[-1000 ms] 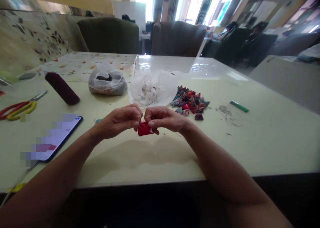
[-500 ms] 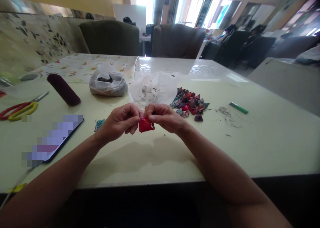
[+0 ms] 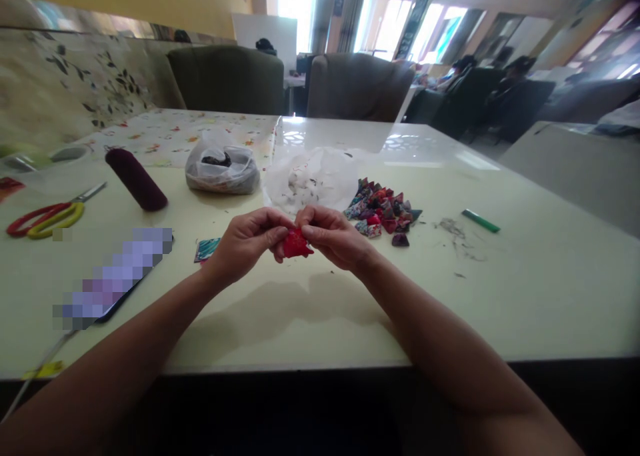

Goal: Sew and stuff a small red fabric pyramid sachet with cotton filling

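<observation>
A small red fabric pouch (image 3: 297,244) is pinched between both hands, held above the table in the middle of the view. My left hand (image 3: 255,237) grips its left side and upper edge with thumb and fingers. My right hand (image 3: 333,236) has thumb and forefinger closed on its upper right edge. Past my right hand lies a heap of small, pointed patterned fabric pieces (image 3: 387,206). Beside my left wrist is a flat teal patterned piece of fabric (image 3: 207,249), partly hidden by the wrist.
At left lie red-and-yellow-handled scissors (image 3: 55,217), a dark maroon cylinder (image 3: 136,179) and a blurred-out phone (image 3: 120,276) with a cable. Behind my hands are a tied-looking plastic bag (image 3: 223,171) and a white sheet with stuffing (image 3: 315,176). A green stick (image 3: 481,220) lies right, near loose threads (image 3: 457,233).
The red pouch has tilted and shifted slightly right, with its right corner now pointing down and right. Both hands keep their pinch. The whole view has shifted a little.
</observation>
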`<action>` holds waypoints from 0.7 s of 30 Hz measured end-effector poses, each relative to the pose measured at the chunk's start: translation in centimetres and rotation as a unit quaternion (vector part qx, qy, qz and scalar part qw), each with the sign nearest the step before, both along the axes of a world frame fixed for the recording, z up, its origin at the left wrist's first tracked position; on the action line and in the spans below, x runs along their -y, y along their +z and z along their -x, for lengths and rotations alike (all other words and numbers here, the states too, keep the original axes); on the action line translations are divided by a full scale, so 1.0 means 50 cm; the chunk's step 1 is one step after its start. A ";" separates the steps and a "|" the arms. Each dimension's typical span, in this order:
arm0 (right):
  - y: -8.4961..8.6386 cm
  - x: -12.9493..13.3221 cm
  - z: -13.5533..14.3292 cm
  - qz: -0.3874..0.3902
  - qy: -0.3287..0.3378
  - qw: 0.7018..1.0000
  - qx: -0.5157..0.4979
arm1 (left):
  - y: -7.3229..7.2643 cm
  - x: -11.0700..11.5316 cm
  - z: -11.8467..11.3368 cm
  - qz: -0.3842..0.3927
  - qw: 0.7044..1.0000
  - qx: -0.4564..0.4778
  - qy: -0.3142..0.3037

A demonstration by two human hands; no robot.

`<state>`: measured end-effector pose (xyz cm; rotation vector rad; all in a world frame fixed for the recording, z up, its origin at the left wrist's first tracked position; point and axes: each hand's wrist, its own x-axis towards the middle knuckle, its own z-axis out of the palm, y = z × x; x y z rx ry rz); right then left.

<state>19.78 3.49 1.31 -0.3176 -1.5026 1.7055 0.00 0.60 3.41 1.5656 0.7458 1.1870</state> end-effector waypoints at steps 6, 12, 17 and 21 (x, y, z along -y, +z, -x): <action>-0.001 0.002 0.004 0.007 -0.034 0.999 -0.002 | -0.002 -0.004 0.002 0.035 0.999 -0.010 0.005; -0.005 -0.001 0.003 0.000 -0.042 0.999 0.006 | -0.009 -0.009 -0.001 0.060 0.997 0.009 -0.053; -0.006 -0.006 0.002 -0.053 -0.039 0.998 0.026 | -0.015 -0.010 -0.005 0.029 0.998 0.051 -0.018; -0.003 -0.008 -0.001 -0.092 -0.058 0.993 0.045 | -0.015 -0.011 -0.004 0.003 0.999 0.051 -0.009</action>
